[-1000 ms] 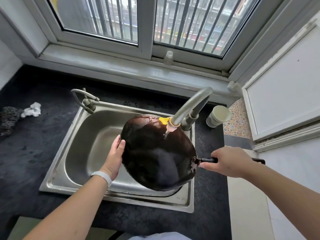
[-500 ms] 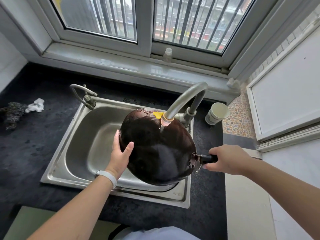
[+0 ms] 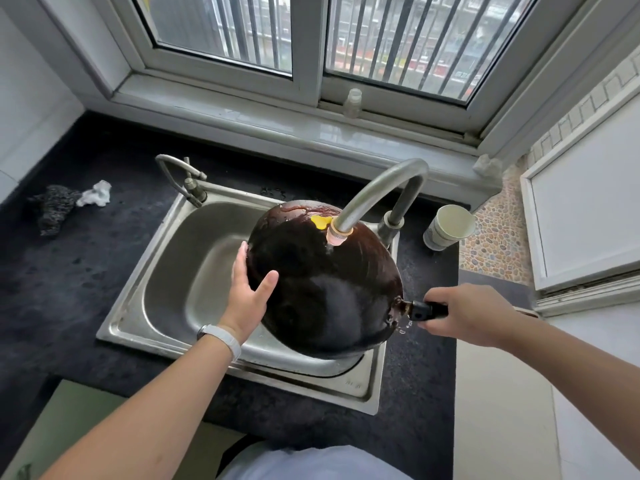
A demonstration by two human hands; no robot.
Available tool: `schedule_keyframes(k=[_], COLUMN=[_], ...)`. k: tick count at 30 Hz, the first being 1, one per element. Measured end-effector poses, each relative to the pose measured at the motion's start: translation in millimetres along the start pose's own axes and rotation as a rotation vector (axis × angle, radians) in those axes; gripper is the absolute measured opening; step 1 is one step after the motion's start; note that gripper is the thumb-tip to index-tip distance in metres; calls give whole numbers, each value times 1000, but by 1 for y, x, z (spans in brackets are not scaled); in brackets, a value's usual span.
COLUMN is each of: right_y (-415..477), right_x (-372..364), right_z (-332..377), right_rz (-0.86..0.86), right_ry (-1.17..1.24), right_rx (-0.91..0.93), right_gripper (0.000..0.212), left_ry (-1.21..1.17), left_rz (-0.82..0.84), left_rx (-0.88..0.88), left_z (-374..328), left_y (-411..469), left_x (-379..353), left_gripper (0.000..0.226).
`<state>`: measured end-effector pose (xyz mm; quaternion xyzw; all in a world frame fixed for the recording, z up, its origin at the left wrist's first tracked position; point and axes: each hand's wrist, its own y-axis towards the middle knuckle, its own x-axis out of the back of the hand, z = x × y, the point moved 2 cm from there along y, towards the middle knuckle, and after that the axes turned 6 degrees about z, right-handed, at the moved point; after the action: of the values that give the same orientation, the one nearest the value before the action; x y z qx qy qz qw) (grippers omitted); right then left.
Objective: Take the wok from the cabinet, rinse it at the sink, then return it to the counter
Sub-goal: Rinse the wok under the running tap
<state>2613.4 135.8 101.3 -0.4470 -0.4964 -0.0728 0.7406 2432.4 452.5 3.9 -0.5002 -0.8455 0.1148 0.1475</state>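
The wok [image 3: 325, 285] is flipped bottom-up and tilted over the steel sink [image 3: 166, 282], right under the faucet [image 3: 377, 192] spout, its dark underside wet and shiny. The right hand [image 3: 467, 315] has a closed grip around the black handle [image 3: 424, 310], with a few drops falling just below it. The left hand [image 3: 247, 296] is open, palm flat on the wok's left side, thumb spread across the metal. A paper cup [image 3: 448, 226] lies tipped on the dark counter [image 3: 69, 271] behind the faucet.
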Motion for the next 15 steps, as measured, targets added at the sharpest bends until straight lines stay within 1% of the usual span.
schedule_keyframes(k=[5,7,12,15], right_y=[2,1,-6,-14], right_x=[15,20,24,22], right_z=[-2,-4,-18,-25], right_rz=[22,23,17,11], right_ry=[10,-8,-35,-18], right_rx=[42,38,2,-18], right_gripper=[22,27,29,25], left_ry=[35,40,42,52], left_rz=[-19,-27,2,1], left_rx=[-4,2,-5,-27], left_z=[-9,-10,-14,-20], left_y=[-4,-4,-6,-8], left_x=[-5,-8,-21,-29], left_gripper=[108,109,109,110])
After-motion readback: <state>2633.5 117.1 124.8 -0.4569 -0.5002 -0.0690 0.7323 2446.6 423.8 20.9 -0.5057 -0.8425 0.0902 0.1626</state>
